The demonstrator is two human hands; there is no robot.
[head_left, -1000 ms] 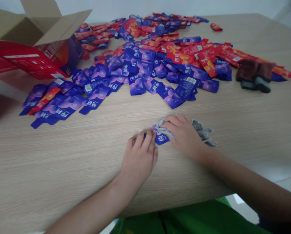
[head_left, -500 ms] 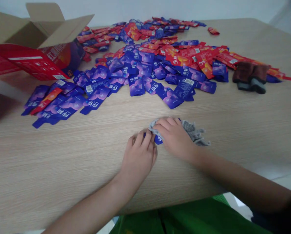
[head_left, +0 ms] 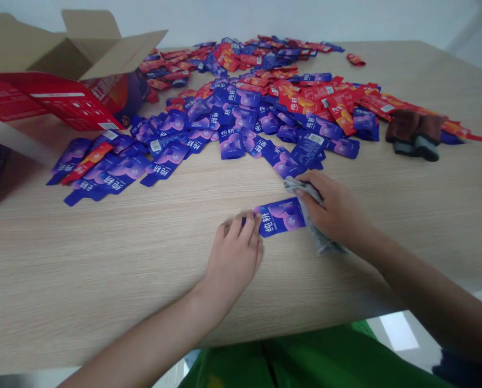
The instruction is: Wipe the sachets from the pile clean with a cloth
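A purple pouch (head_left: 283,216) with white lettering lies flat on the table in front of me. My left hand (head_left: 236,245) presses on its left end with curled fingers, pinning it down. At the pouch's right end, my right hand (head_left: 333,207) is closed around a crumpled grey cloth (head_left: 319,237). The cloth hangs out below the fingers and rests on the table, touching or very near the pouch's right edge.
A wide heap of purple and red pouches (head_left: 241,108) stretches across the back of the table (head_left: 144,269). An open red cardboard box (head_left: 75,102) stands at the left. Brown and grey fabric pieces (head_left: 414,134) lie at the right. One red pouch (head_left: 355,60) sits apart at the back.
My right hand has slid to the right with the grey cloth, uncovering the purple pouch. My left hand still holds the pouch's left end. The view has shifted slightly.
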